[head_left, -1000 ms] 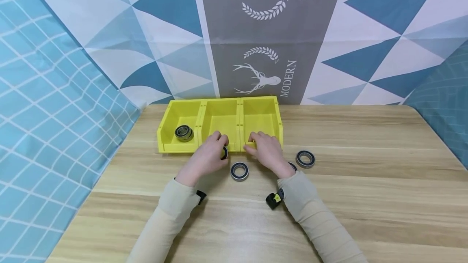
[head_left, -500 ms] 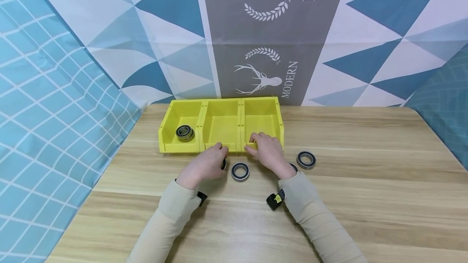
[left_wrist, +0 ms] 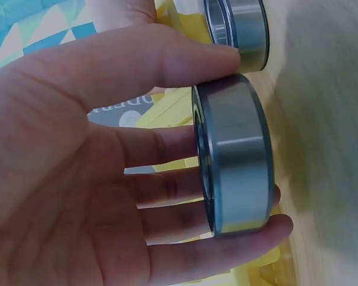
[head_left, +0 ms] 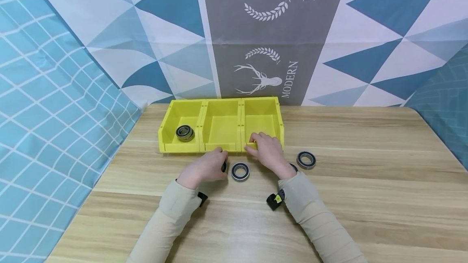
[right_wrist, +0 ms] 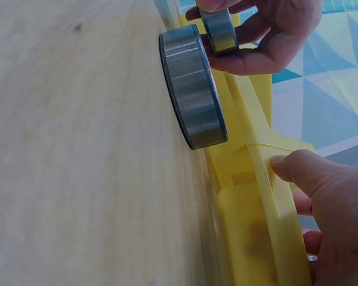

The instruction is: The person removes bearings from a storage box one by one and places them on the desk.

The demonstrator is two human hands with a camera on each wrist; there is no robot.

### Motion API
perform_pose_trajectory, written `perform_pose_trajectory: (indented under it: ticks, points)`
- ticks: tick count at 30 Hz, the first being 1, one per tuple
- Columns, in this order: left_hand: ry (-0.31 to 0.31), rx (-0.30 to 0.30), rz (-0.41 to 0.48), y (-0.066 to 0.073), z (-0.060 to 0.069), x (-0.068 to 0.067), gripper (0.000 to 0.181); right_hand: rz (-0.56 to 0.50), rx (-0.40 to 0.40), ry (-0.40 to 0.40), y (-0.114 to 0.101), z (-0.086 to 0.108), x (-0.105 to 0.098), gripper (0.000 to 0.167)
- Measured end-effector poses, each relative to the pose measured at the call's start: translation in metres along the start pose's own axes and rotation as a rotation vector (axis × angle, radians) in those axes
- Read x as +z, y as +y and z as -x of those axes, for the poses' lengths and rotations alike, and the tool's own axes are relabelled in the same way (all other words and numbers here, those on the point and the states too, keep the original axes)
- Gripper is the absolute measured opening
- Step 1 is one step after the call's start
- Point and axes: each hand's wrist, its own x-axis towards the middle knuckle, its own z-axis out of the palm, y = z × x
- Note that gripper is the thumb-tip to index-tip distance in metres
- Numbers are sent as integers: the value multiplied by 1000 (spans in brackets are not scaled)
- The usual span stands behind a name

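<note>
My left hand (head_left: pixel 205 168) pinches a ball bearing (left_wrist: pixel 240 156) between the thumb and the fingers, just in front of the middle yellow bin (head_left: pixel 220 147). Seen from the left wrist, this bearing shows its shiny steel outer ring and dark face; whether it touches the table cannot be told. Another bearing (head_left: pixel 240 172) is on the table between my hands. My right hand (head_left: pixel 269 154) grips the front lip of the right yellow bin (right_wrist: pixel 268 196), thumb outside and fingers over the edge.
Stacked bearings (head_left: pixel 185 133) lie in the left yellow bin (head_left: pixel 179 147). One bearing (head_left: pixel 306 160) rests on the wooden table (head_left: pixel 365 182) right of the bins, and another (head_left: pixel 293 167) is partly hidden by my right wrist. A patterned cloth (head_left: pixel 321 39) hangs behind.
My left hand has drawn back and down from the middle bin's front edge toward me, with the bearing still in its fingers. The right hand stays on the bin lip.
</note>
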Motion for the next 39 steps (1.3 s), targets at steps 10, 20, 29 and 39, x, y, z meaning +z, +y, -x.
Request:
perform_pose_trajectory:
  ticks: [10,20,29,39]
  points:
    - [-26,-7,-22,0,-2,3,38,-3,-10,12,0,0,-1,27]
    - [-33,-13,-42,1,-2,3,36,0,-7,12,0,0,-2,27]
    - [-24,-3,-68,-1,-5,8,39,-2,-6,-3,0,0,-1,28]
    - [-11,-3,-96,-1,-7,10,43,-11,5,-11,-1,0,-3,28]
